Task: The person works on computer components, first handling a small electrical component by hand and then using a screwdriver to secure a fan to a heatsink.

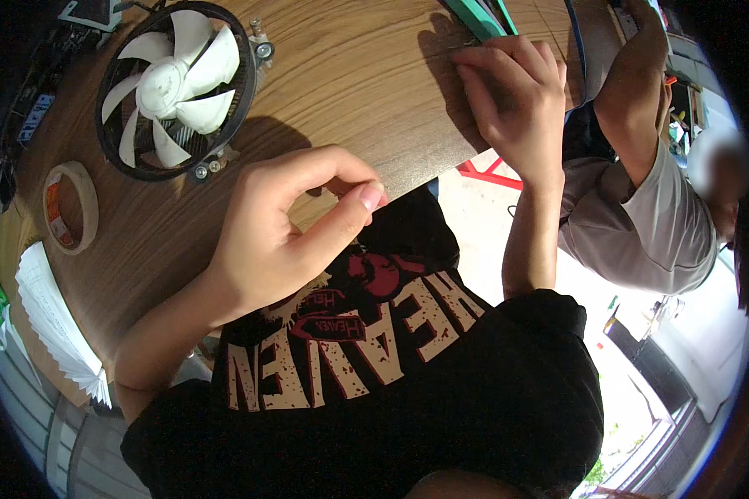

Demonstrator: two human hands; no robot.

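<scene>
Though cut off, green object [477,18] beside right grip [520,108], state unclear; left grip [262,220] together.

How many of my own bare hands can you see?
2. Your left hand is below and right of the round black fan with white blades; your right hand is near the long green object at the picture's top. Neither is hidden.

The fan [160,90] lies on the table [349,83], the tape roll [92,204] nearer and to its left.
</scene>
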